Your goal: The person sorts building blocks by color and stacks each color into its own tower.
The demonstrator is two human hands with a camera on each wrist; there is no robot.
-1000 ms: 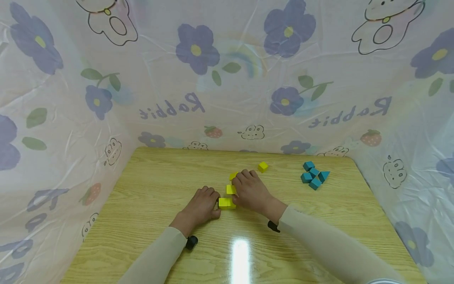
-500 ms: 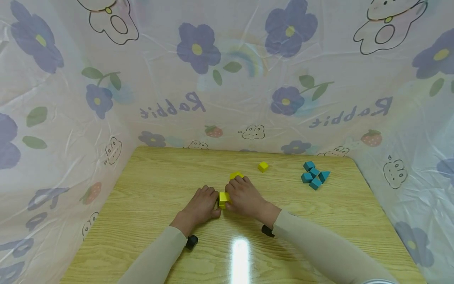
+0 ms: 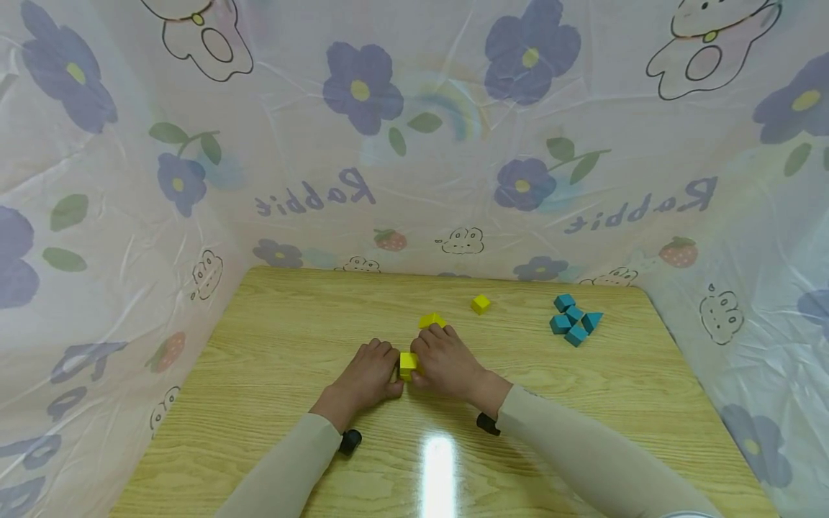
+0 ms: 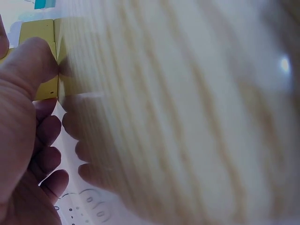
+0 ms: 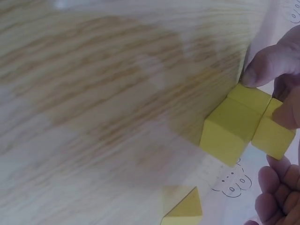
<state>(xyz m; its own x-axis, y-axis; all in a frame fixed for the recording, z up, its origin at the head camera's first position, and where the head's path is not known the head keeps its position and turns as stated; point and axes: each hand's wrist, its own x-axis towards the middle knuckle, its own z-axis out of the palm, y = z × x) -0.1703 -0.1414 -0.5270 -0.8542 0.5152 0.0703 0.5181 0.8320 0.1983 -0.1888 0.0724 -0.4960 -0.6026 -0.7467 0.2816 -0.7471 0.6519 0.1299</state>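
Observation:
In the head view my left hand (image 3: pixel 365 374) grips the left end of a low row of yellow blocks (image 5: pixel 229 131). Its thumb (image 4: pixel 35 61) presses a yellow face in the left wrist view. My right hand (image 3: pixel 447 360) pinches a yellow cube (image 3: pixel 408 360) between thumb and fingers, on top of that row at its left end. The right wrist view shows this upper cube (image 5: pixel 272 136) set against the lower blocks, which the right hand partly covers in the head view. Just behind the right fingers lies a yellow triangular block (image 3: pixel 432 319).
Another yellow cube (image 3: pixel 481 303) stands farther back on the wooden table (image 3: pixel 291 309). To the right sit several blue blocks (image 3: pixel 560 324), with a blue triangular block (image 3: pixel 592 321) among them. A printed curtain (image 3: pixel 414 165) surrounds the table's back and sides.
My right hand has come left and nearer, bringing the yellow cube from behind the row onto its top. The triangular block shows more now. My left hand has kept its place.

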